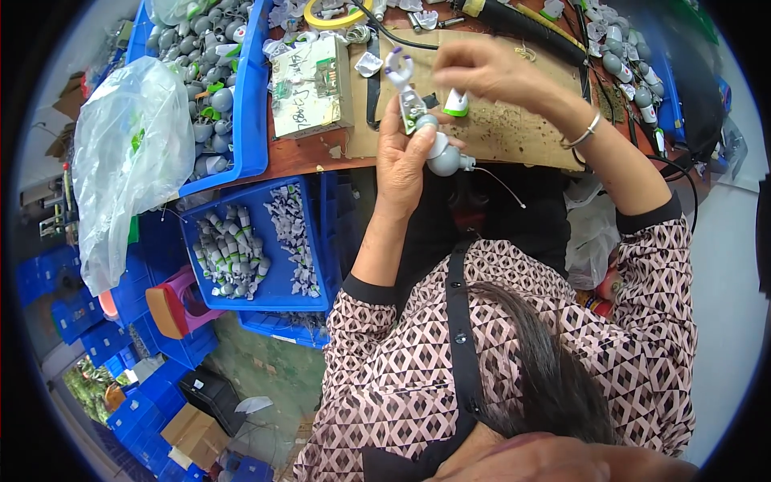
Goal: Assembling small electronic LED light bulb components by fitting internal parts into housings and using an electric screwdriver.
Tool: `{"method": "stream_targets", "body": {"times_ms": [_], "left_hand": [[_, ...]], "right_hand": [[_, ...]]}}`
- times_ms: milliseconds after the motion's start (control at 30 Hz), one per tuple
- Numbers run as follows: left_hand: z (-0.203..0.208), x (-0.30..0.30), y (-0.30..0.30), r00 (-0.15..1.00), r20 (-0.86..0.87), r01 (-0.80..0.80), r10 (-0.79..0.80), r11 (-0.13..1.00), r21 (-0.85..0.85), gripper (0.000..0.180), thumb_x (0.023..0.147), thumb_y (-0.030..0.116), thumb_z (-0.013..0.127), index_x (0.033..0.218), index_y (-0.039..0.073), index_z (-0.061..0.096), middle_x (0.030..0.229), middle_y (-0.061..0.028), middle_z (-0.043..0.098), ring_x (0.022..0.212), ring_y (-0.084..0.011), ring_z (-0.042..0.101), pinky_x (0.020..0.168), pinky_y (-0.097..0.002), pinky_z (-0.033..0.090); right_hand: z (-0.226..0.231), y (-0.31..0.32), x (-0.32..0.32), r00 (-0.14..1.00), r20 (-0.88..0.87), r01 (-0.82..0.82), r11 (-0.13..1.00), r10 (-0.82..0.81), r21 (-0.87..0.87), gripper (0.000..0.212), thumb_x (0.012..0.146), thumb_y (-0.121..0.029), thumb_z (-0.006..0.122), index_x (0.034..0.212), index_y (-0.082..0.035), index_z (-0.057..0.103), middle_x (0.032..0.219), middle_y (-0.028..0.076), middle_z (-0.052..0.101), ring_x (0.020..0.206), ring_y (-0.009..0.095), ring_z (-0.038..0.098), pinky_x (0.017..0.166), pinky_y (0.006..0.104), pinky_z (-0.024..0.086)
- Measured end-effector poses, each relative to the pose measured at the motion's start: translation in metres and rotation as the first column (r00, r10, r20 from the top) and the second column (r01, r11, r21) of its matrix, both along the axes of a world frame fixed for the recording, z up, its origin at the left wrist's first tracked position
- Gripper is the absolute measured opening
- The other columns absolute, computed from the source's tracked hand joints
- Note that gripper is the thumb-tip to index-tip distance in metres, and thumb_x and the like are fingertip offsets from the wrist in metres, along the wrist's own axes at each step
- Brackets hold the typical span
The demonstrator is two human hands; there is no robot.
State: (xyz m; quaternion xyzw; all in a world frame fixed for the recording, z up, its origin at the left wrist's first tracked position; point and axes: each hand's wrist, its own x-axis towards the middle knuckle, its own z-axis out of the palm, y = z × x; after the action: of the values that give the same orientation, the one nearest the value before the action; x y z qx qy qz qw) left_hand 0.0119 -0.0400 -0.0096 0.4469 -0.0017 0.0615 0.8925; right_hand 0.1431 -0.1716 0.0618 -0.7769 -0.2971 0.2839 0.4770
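My left hand is closed around a small grey and white plastic assembly with round grey ball parts. Its upper end is a white two-pronged piece with purple tips, and bits of green show near my thumb. From the lower end a thin white wire hangs free. My right hand is raised over the work surface, its fingers bent and smeared by motion, so what they hold, if anything, cannot be made out. Just below it stands a white and green shell part.
A cardboard sheet covers the table before me. At its left sits a whitish box with a circuit board. Blue trays of grey parts stand left; a blue bin sits lower. Yellow tape and cables lie at the back.
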Motion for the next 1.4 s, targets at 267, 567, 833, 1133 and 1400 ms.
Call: {"method": "stream_targets", "body": {"times_ms": [267,567,833,1133,1400], "left_hand": [[0.0,-0.007,0.007,0.999,-0.031,-0.01,0.011,1.0,0.013,0.058,0.089,0.014,0.055,0.138,0.006,0.024,0.105,-0.0167,0.057,0.079,-0.0238,0.064,0.074,-0.0351,0.054],[-0.004,-0.012,0.009,0.999,-0.016,-0.044,0.045,0.998,0.043,0.058,0.09,0.015,0.055,0.139,0.007,0.024,0.107,-0.0168,0.057,0.08,-0.0225,0.064,0.073,-0.0332,0.054],[-0.005,-0.013,0.008,1.0,-0.003,-0.023,0.023,0.998,0.06,0.06,0.09,0.011,0.055,0.139,0.006,0.022,0.108,-0.0157,0.057,0.081,-0.0202,0.064,0.073,-0.0315,0.053],[-0.004,-0.016,0.012,1.0,-0.01,-0.016,0.017,0.998,0.057,0.059,0.09,0.012,0.056,0.138,0.004,0.023,0.111,-0.0146,0.055,0.083,-0.0196,0.063,0.074,-0.0303,0.052],[-0.009,-0.013,0.009,0.999,0.038,-0.008,0.003,0.991,0.13,0.06,0.089,0.011,0.058,0.139,0.003,0.025,0.119,-0.0106,0.05,0.092,-0.0157,0.059,0.077,-0.0298,0.053]], "right_hand": [[-0.02,0.006,-0.018,0.666,0.692,0.153,0.857,0.279,-0.492,0.025,0.084,-0.025,0.056,0.089,-0.001,0.049,0.071,0.016,0.063,0.067,0.035,0.062,0.06,0.0424,0.05],[-0.024,0.015,-0.004,0.657,0.638,0.041,0.826,0.401,-0.562,0.025,0.077,-0.015,0.058,0.094,0.0,0.048,0.078,0.017,0.062,0.079,0.035,0.061,0.066,0.0462,0.047],[-0.018,0.014,-0.013,0.684,0.631,0.1,0.81,0.365,-0.577,0.026,0.077,-0.02,0.061,0.092,-0.002,0.049,0.082,0.016,0.062,0.082,0.037,0.059,0.07,0.0467,0.046],[-0.001,0.004,-0.012,0.972,-0.209,-0.101,0.994,0.106,0.035,0.032,0.082,-0.024,0.065,0.102,-0.002,0.053,0.083,0.005,0.061,0.078,0.009,0.057,0.069,0.0227,0.047],[-0.002,0.006,-0.021,0.978,-0.166,-0.127,0.992,0.129,0.02,0.027,0.082,-0.025,0.066,0.097,-0.004,0.058,0.083,0.0,0.061,0.076,0.006,0.055,0.067,0.0202,0.042]]}}
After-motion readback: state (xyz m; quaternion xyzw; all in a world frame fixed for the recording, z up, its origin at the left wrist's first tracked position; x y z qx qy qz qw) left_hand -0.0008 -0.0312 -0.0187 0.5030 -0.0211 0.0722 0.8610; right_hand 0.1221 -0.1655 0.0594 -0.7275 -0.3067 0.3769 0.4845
